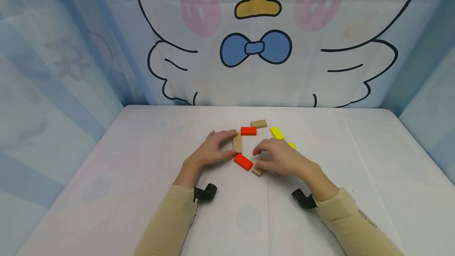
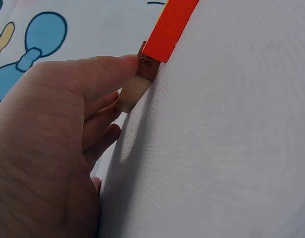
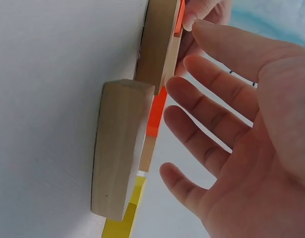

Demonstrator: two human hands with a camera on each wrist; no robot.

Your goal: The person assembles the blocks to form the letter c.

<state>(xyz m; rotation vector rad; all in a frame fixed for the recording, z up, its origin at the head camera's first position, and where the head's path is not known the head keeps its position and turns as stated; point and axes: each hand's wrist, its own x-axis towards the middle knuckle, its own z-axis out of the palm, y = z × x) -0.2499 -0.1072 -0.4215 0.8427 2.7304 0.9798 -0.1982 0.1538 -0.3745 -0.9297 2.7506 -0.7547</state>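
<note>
Beige fabric sleeves (image 1: 165, 224) nearest. Left hand (image 1: 209, 149) pinches tan wooden rectangular block (image 1: 237, 143) by its ends, on white cloth-covered table (image 1: 106, 208); bright red rectangular block (image 1: 243, 162) just beside near end. Right hand (image 1: 282, 156) released, fingers loosely extended near second wooden block (image 1: 257, 172). Yellow rectangular block (image 1: 277, 133) beyond.

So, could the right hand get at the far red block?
Probably yes: the right hand appears empty, and only bare table shows between it and the far red block.
</note>
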